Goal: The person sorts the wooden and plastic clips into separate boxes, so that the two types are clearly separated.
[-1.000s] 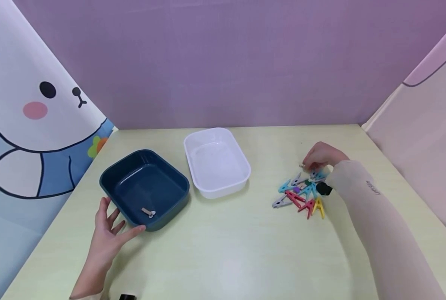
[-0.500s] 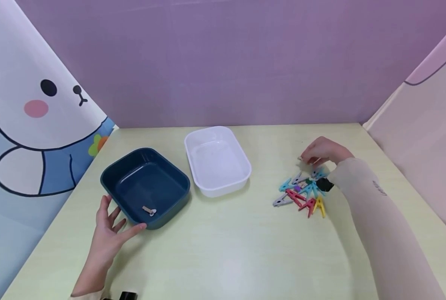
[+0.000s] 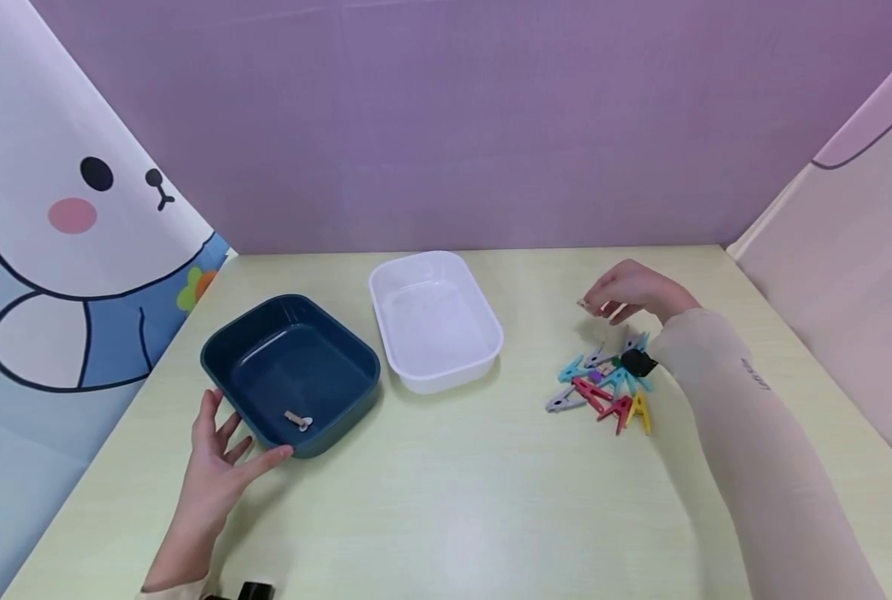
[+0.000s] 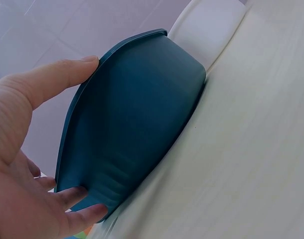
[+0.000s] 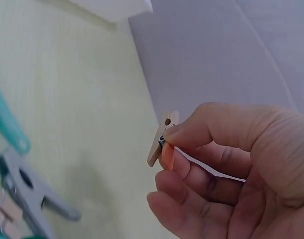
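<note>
My right hand (image 3: 637, 287) pinches a small wooden clothespin (image 5: 156, 148) between thumb and fingertips, lifted off the table. An orange part shows on it in the right wrist view. Below that hand lies a pile of clothespins: red (image 3: 591, 393), yellow (image 3: 638, 412), light blue (image 3: 618, 379) and grey (image 5: 30, 184). My left hand (image 3: 217, 471) rests against the near left corner of a dark teal bin (image 4: 137, 99), thumb on its rim and fingertips on its outer wall. Inside the bin lies one small wooden clothespin (image 3: 297, 421) with a whitish part.
A white bin (image 3: 437, 385) stands beside the teal one, toward the back middle of the pale table (image 3: 461, 500). A purple backdrop (image 3: 446, 125) rises behind the table, with a cartoon-printed sheet (image 3: 41, 283) on the left. A black item (image 3: 256, 591) shows at the bottom edge.
My right hand has risen from the pile and moved back and slightly left with the wooden clothespin. The left hand and both bins stay in place.
</note>
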`<action>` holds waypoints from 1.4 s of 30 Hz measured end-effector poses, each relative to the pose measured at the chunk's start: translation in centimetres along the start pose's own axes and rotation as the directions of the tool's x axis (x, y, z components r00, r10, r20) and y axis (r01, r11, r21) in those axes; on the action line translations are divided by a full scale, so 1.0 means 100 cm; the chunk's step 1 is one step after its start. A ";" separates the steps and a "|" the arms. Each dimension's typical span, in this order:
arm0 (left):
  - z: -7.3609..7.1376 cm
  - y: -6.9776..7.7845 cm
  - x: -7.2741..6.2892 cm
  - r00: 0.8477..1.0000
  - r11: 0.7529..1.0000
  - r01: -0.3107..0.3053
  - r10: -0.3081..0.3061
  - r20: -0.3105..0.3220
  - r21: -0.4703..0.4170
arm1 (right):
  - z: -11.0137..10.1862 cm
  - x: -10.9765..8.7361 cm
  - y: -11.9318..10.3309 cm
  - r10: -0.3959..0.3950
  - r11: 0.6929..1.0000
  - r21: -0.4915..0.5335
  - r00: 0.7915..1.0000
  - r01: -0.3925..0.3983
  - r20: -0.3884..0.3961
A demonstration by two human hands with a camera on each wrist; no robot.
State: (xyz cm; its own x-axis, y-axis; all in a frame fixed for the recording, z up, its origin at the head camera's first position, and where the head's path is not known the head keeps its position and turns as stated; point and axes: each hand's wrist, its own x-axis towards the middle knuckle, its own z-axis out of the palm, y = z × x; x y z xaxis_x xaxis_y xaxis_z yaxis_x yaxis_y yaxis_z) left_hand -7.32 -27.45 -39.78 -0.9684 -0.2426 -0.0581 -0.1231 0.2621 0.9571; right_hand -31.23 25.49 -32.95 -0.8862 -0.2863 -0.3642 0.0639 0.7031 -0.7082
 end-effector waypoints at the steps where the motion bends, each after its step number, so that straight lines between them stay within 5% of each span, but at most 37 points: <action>1: 0.000 0.000 0.000 1.000 1.000 -0.001 0.001 0.000 -0.001 | 0.001 0.000 -0.003 -0.004 1.000 0.001 1.000 0.004 -0.003; 24: 0.000 0.000 0.000 1.000 1.000 0.001 -0.002 0.004 0.016 | 0.028 0.019 -0.068 -0.085 0.996 0.035 0.996 0.085 0.011; 42: -0.001 -0.001 0.000 1.000 1.000 0.000 0.000 0.008 0.023 | 0.071 0.037 -0.130 -0.165 0.981 0.119 0.984 0.156 0.070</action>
State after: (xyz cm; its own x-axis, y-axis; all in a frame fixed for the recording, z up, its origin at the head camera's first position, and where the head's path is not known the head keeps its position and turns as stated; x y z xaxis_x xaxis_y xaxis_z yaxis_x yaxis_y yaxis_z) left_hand -7.28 -27.53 -39.81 -0.9701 -0.2351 -0.0604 -0.1280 0.2840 0.9502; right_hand -32.04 10.64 -29.35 -0.8503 -0.4433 -0.2836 -0.0211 0.5673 -0.8233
